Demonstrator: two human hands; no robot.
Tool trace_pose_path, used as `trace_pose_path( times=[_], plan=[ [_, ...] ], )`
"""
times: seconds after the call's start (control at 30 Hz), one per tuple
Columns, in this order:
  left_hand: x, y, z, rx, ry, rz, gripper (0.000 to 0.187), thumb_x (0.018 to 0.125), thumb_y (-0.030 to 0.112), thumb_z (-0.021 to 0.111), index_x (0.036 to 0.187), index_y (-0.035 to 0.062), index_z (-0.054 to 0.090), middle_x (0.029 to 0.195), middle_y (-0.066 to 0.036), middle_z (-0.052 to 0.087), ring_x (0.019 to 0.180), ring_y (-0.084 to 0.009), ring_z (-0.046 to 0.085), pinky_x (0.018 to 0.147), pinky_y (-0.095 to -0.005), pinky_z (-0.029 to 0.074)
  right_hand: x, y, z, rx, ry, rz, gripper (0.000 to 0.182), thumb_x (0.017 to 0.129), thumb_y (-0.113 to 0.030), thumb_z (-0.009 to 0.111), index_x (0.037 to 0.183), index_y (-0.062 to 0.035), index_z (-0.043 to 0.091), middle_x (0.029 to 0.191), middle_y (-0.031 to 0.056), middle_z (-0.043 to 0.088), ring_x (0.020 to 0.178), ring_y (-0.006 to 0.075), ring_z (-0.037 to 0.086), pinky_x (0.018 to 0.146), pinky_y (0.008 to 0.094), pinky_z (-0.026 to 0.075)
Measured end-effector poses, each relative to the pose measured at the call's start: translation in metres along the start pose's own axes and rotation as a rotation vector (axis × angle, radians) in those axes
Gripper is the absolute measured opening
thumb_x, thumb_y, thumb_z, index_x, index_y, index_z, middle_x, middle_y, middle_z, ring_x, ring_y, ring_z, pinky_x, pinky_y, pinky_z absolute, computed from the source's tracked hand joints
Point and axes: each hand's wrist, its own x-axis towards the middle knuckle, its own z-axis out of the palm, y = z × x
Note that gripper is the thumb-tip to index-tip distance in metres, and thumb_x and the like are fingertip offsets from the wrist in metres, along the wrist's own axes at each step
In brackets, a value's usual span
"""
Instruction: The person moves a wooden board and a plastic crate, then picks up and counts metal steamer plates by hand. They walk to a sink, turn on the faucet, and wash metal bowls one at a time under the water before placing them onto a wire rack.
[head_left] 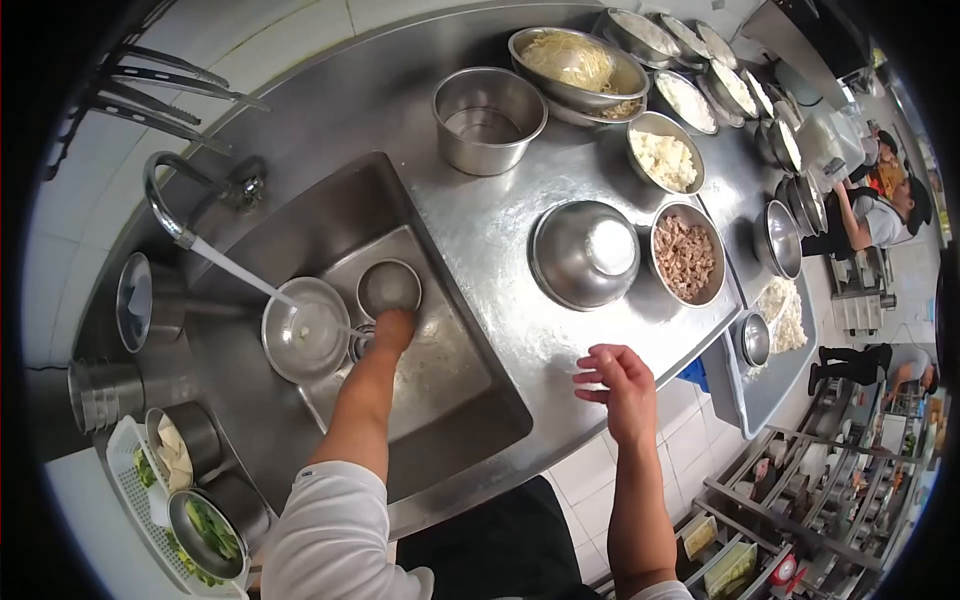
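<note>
Down in the sink, my left hand is at the near rim of a small metal bowl and appears to grip it; the fingertips are partly hidden. Beside it a wider metal bowl sits under the running faucet, with water streaming into it. A small round metal piece, perhaps the drain, shows partly behind my left wrist. My right hand is over the counter's front edge with its fingers apart and nothing in them. The nearest thing to it is an upside-down metal bowl.
On the counter stand a deep metal pot, a bowl of brown shredded food, a bowl of pale chunks and a bowl of yellowish strands. Pots and a vegetable basket are at left. Other people stand at far right.
</note>
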Motion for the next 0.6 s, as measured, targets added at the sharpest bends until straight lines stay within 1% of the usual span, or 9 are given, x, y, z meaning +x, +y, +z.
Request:
trace_pose_path(
  times=[0.1,0.23,0.3,0.37,0.43,0.47,0.53,0.57,0.6],
  plan=[
    [-0.022,0.008,0.022,0.002,0.074,0.067,0.018,0.082,0.011,0.053,0.087,0.0064,0.069,0.092,-0.016,0.068,0.090,-0.0285,0.066,0.077,-0.0389,0.053,-0.018,0.001,0.011,-0.002,-0.063,-0.012,0.025,0.091,-0.024,0.055,0.102,-0.0014,0.058,0.091,0.0112,0.064,0.077,0.0201,0.065,0.065,0.0333,0.056],
    [-0.050,0.020,0.017,-0.174,0.081,0.098,0.018,0.080,0.011,0.054,0.087,0.0030,0.068,0.091,-0.019,0.067,0.089,-0.0316,0.065,0.078,-0.0404,0.052,-0.026,0.005,0.033,-0.038,-0.219,-0.006,0.022,0.093,-0.020,0.054,0.104,-0.0020,0.059,0.093,0.0085,0.064,0.080,0.0166,0.064,0.068,0.0301,0.054],
    [-0.064,0.019,0.010,-0.273,0.074,-0.009,0.019,0.078,0.015,0.057,0.087,0.0025,0.068,0.090,-0.020,0.066,0.088,-0.0347,0.064,0.077,-0.0430,0.051,-0.027,0.003,0.048,-0.068,-0.287,0.011,0.022,0.093,-0.021,0.054,0.104,-0.0021,0.059,0.093,0.0081,0.064,0.081,0.0158,0.063,0.068,0.0293,0.054],
    [-0.069,0.007,0.013,-0.413,0.206,-0.172,0.022,0.075,0.019,0.062,0.086,0.0012,0.068,0.090,-0.022,0.065,0.087,-0.0375,0.063,0.075,-0.0463,0.049,-0.030,0.004,0.065,-0.183,-0.376,-0.028,0.023,0.093,-0.022,0.055,0.104,-0.0021,0.059,0.093,0.0086,0.065,0.081,0.0164,0.063,0.070,0.0300,0.053],
    [-0.075,-0.011,0.002,-0.649,0.245,-0.372,0.028,0.073,0.023,0.065,0.088,-0.0007,0.067,0.089,-0.023,0.066,0.085,-0.0366,0.064,0.073,-0.0437,0.049,-0.030,0.015,0.079,-0.224,-0.455,-0.009,0.023,0.093,-0.022,0.055,0.104,-0.0026,0.059,0.093,0.0075,0.065,0.081,0.0152,0.063,0.070,0.0289,0.053],
    [-0.071,-0.027,0.015,-0.654,0.250,-0.403,0.028,0.073,0.023,0.065,0.088,-0.0007,0.067,0.089,-0.023,0.066,0.085,-0.0366,0.064,0.073,-0.0437,0.049,-0.028,0.021,0.086,-0.254,-0.503,-0.011,0.022,0.093,-0.022,0.055,0.103,-0.0031,0.059,0.092,0.0065,0.065,0.081,0.0140,0.062,0.070,0.0278,0.052],
    [-0.057,-0.057,0.060,-1.312,0.238,-0.480,0.029,0.077,0.023,0.066,0.090,-0.0026,0.065,0.085,-0.018,0.067,0.077,-0.0302,0.065,0.067,-0.0392,0.049,-0.024,0.031,0.103,-0.286,-0.565,-0.005,0.021,0.093,-0.021,0.055,0.102,-0.0027,0.060,0.091,0.0055,0.064,0.081,0.0122,0.062,0.070,0.0264,0.051],
    [-0.063,-0.057,0.050,-1.583,0.337,-0.553,0.025,0.083,0.023,0.064,0.091,-0.0005,0.065,0.079,-0.009,0.066,0.067,-0.0214,0.060,0.062,-0.0355,0.047,-0.021,0.037,0.113,-0.358,-0.611,-0.001,0.021,0.093,-0.021,0.055,0.101,-0.0025,0.060,0.091,0.0048,0.064,0.081,0.0114,0.062,0.069,0.0255,0.051],
    [-0.069,-0.058,0.040,-1.586,0.362,-0.570,0.025,0.083,0.023,0.064,0.091,-0.0005,0.065,0.079,-0.009,0.066,0.067,-0.0214,0.060,0.062,-0.0355,0.047,-0.013,0.044,0.122,-0.431,-0.660,0.001,0.020,0.092,-0.020,0.055,0.100,-0.0023,0.061,0.090,0.0042,0.064,0.081,0.0107,0.061,0.069,0.0245,0.050]
  ],
)
